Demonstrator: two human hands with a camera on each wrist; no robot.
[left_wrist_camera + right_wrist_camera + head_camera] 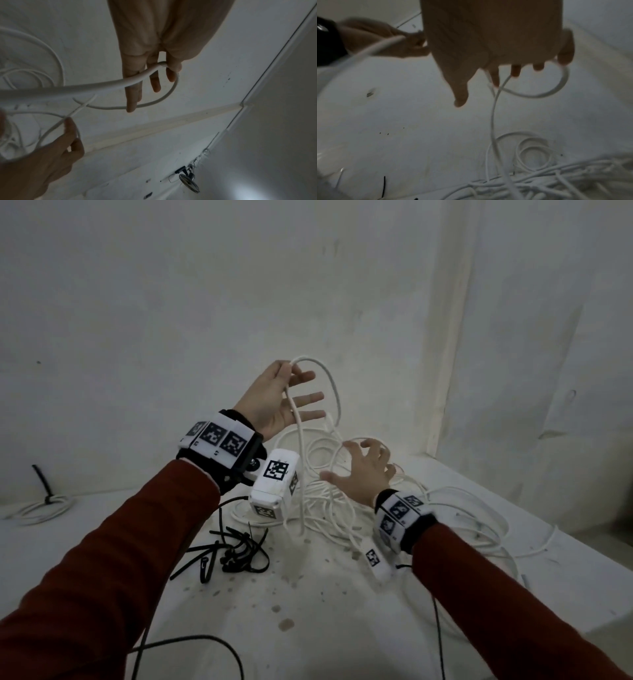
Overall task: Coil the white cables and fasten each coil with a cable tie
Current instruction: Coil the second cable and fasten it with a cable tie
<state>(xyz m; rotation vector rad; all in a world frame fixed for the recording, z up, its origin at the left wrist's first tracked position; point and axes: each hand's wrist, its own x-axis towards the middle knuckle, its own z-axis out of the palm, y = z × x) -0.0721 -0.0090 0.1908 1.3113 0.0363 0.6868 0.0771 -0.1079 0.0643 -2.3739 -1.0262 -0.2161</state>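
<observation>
My left hand (292,371) is raised above the table and pinches a white cable (300,446) between thumb and forefinger, the other fingers straight. The cable arcs over this hand; one strand hangs to the table. Seen from the left wrist, the pinched cable (89,88) bends at the fingertips. Lower and to the right, my right hand (347,462) has its fingers curled into a loop of the same cable; in the right wrist view the loop (556,89) hooks round the fingers (515,71). A loose tangle of white cables (335,508) lies under both hands.
A heap of black cable ties (236,553) lies on the white table (308,628), front left of the tangle. At the far left rests a coil (41,506) bound with a black tie. More cable sprawls toward the table's right edge. A wall stands close behind.
</observation>
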